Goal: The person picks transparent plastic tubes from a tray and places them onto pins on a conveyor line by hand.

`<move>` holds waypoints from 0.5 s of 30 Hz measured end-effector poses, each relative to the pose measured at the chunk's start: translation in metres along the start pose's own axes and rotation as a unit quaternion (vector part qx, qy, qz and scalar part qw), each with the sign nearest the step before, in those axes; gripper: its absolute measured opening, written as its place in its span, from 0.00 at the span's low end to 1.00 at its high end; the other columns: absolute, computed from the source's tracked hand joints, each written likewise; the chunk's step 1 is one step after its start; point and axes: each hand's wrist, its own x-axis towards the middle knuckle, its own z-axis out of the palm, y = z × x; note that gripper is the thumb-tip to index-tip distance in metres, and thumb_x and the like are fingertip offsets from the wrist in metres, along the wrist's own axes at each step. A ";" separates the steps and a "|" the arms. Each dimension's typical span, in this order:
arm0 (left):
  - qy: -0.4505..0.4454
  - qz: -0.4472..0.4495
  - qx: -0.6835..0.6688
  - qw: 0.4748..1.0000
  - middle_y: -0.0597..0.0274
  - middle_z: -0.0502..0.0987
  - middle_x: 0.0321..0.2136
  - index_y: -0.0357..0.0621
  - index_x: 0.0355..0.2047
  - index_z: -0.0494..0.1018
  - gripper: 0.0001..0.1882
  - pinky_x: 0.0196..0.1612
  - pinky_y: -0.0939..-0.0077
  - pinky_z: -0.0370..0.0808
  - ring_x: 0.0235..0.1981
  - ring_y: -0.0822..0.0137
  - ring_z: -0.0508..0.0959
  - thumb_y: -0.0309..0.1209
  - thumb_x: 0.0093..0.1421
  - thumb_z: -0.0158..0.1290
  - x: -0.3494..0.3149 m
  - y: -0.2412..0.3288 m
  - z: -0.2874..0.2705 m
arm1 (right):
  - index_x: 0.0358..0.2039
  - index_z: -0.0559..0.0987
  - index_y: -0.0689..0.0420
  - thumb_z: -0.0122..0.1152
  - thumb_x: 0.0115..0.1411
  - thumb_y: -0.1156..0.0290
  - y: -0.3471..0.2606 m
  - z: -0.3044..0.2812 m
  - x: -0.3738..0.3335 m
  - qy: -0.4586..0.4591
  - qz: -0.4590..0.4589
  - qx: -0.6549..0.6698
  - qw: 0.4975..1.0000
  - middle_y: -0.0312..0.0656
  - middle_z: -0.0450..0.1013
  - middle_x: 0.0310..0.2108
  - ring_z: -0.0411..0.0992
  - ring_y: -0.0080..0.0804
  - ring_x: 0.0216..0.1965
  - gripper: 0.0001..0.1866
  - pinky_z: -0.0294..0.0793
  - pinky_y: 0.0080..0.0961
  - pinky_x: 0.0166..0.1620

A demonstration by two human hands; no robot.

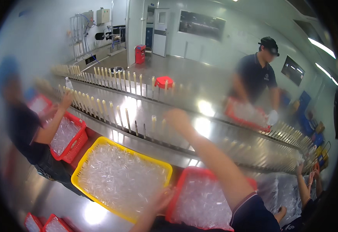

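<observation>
My right hand (175,118) reaches across the near row of upright rods, close to a rod with a clear, pale-tipped tube (154,120). Motion smears its fingers, so I cannot tell whether it holds anything. Lower down, my left hand (164,199) is beside the right edge of a yellow basket (84,156), also blurred, with its grip unclear. Small clear plastic tubes (118,178) fill that basket. Under my right arm stands a red basket (180,185) of similar clear pieces. Several rods left of my right hand carry cream-coloured tips (99,104); a few dark rods (136,127) are bare.
A second row of rods (130,81) runs behind the near one. Across the line, a person (257,73) handles a red basket (246,120). Another person (22,112) works at left beside a red basket (74,149). More hands (302,181) are at far right.
</observation>
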 end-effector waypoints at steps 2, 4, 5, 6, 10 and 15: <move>-0.120 -0.030 -0.017 0.992 0.64 0.67 0.23 0.44 0.40 0.62 0.11 0.31 0.85 0.70 0.23 0.72 0.69 0.26 0.55 0.45 -0.009 0.026 -0.023 | 0.22 0.78 0.48 0.56 0.40 0.70 0.005 0.009 0.009 -0.022 -0.025 -0.065 0.997 0.40 0.73 0.22 0.72 0.36 0.28 0.06 0.71 0.30 0.29; -0.197 0.002 -0.034 0.980 0.65 0.66 0.22 0.46 0.40 0.62 0.10 0.27 0.87 0.67 0.21 0.75 0.66 0.29 0.58 0.42 -0.019 0.060 -0.041 | 0.20 0.78 0.48 0.56 0.40 0.70 0.012 0.008 0.012 -0.083 -0.044 -0.104 0.990 0.39 0.72 0.20 0.73 0.35 0.27 0.04 0.70 0.30 0.27; -0.138 0.052 0.005 0.989 0.66 0.66 0.22 0.46 0.41 0.62 0.10 0.25 0.86 0.66 0.21 0.75 0.65 0.30 0.59 0.41 -0.023 0.076 -0.028 | 0.20 0.78 0.48 0.56 0.40 0.70 0.008 0.006 0.010 -0.091 -0.046 -0.097 0.990 0.39 0.72 0.20 0.73 0.35 0.27 0.04 0.70 0.30 0.27; -0.056 0.134 0.038 0.989 0.65 0.67 0.23 0.45 0.40 0.63 0.09 0.27 0.86 0.65 0.23 0.75 0.65 0.31 0.59 0.41 -0.017 0.086 -0.020 | 0.20 0.78 0.48 0.57 0.39 0.70 -0.001 -0.002 0.007 -0.109 -0.051 -0.114 0.986 0.40 0.72 0.20 0.72 0.35 0.27 0.04 0.70 0.30 0.27; -0.179 0.169 0.065 0.967 0.62 0.69 0.30 0.43 0.34 0.66 0.06 0.35 0.85 0.65 0.32 0.71 0.66 0.28 0.56 0.44 -0.003 0.130 0.032 | 0.25 0.77 0.51 0.60 0.39 0.69 0.038 0.002 -0.014 -0.143 -0.014 -0.134 0.981 0.42 0.72 0.23 0.72 0.38 0.29 0.09 0.70 0.31 0.30; -0.346 0.286 0.141 0.882 0.61 0.69 0.31 0.43 0.37 0.68 0.13 0.37 0.86 0.66 0.37 0.71 0.66 0.20 0.49 0.48 -0.013 0.137 0.062 | 0.38 0.71 0.56 0.58 0.48 0.67 0.026 -0.066 -0.093 0.167 0.266 0.309 0.898 0.40 0.71 0.29 0.68 0.22 0.25 0.15 0.68 0.19 0.26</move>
